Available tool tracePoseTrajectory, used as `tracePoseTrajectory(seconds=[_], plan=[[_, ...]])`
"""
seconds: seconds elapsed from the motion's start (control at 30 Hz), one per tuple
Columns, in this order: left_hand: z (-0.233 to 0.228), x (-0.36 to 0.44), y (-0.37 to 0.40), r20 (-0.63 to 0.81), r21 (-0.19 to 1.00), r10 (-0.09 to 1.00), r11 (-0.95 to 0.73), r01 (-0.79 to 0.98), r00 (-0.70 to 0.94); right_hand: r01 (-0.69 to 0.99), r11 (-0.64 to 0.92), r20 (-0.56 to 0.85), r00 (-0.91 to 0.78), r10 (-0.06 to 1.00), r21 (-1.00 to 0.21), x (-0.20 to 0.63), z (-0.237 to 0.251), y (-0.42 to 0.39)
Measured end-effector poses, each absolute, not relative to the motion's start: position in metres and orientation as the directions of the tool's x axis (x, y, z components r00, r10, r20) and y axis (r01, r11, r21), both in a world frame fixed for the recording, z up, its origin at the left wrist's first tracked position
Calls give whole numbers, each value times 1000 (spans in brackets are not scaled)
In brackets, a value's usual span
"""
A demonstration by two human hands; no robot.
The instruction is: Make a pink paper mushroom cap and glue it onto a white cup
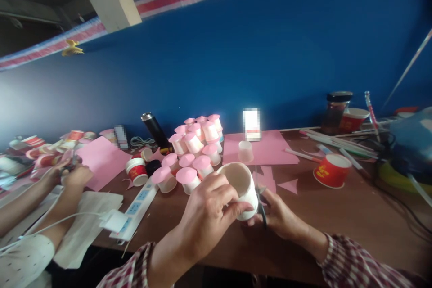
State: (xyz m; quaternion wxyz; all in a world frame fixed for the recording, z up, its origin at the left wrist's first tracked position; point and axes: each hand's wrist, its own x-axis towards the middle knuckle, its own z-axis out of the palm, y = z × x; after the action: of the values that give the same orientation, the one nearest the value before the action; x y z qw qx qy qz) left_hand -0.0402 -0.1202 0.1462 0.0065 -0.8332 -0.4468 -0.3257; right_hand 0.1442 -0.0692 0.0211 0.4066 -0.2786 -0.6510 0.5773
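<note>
A white paper cup (249,200) is tilted with its open mouth up and to the left, gripped by my left hand (211,204), thumb over its wall and fingers at the rim. Against the cup's right side, my right hand (281,218) has its fingers closed round a pair of dark-handled scissors (263,217). Their blades point upward along the cup; whether they touch it I cannot tell. Pink paper scraps (289,186) lie just beyond, and a small translucent cup (245,151) stands on a pink sheet (279,146).
White cups with pink cone tops (187,181) stand in a group to the left, beside a power strip (137,211) and a black flask (155,131). A red paper cup (332,171) is at right, near straws (340,140). At far left, a co-worker's hands (76,175) hold scissors.
</note>
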Motion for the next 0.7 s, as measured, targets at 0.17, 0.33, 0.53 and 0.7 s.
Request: tracePoseTrajectory(seconds=[0.17, 0.33, 0.53, 0.7], plan=[[144, -38, -117, 512, 206, 731, -614, 762, 451, -108, 151, 185, -488, 853, -983, 143, 20, -69], [141, -34, -114, 589, 174, 665, -659, 732, 458, -146, 137, 191, -478, 857, -980, 144, 26, -72], [128, -40, -114, 840, 228, 508, -647, 727, 189, -222, 200, 267, -332, 905, -954, 166, 52, -70], [97, -38, -109, 673, 401, 726, -519, 755, 142, -157, 266, 300, -256, 919, -951, 185, 64, -62]])
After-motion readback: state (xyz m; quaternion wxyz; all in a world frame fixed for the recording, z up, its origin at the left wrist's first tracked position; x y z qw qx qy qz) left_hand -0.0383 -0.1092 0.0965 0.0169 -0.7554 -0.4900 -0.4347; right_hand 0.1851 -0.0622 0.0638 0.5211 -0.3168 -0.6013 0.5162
